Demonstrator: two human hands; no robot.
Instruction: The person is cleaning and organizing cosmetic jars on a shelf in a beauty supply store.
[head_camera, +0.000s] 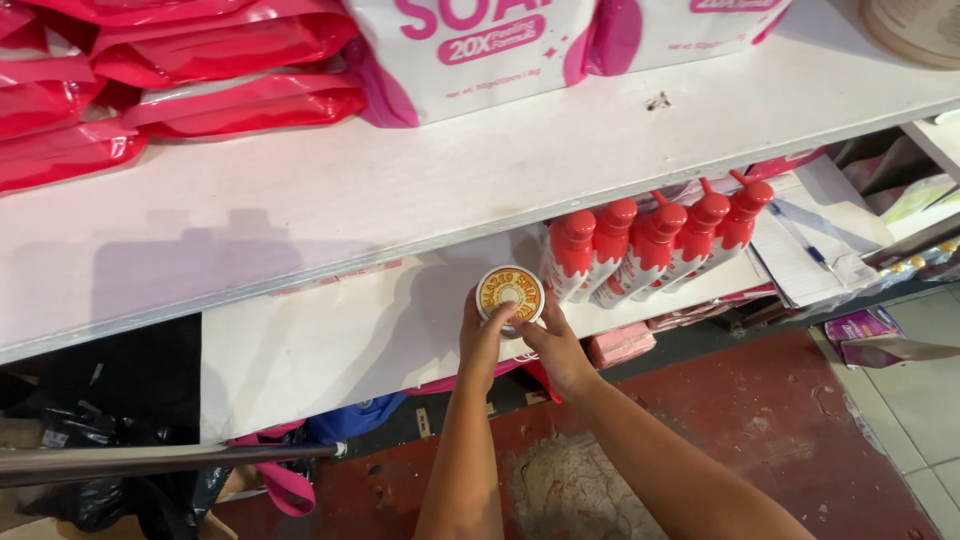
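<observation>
Both hands, left hand (483, 335) and right hand (553, 345), clamped on round tin (510, 292) at lower shelf (330, 340) front edge; best slid snug beside red-capped bottles (650, 245), kept upright.

Round container (510, 294), orange-and-white lid facing up, on lower white shelf

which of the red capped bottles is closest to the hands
The leftmost red-capped bottle in the row of five, right beside the round yellow-lidded tub both hands hold; the others stand farther right.

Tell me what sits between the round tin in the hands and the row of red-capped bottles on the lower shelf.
Nothing: in the head view the round tin stands right beside the nearest red-capped bottle, with no item between.
</observation>
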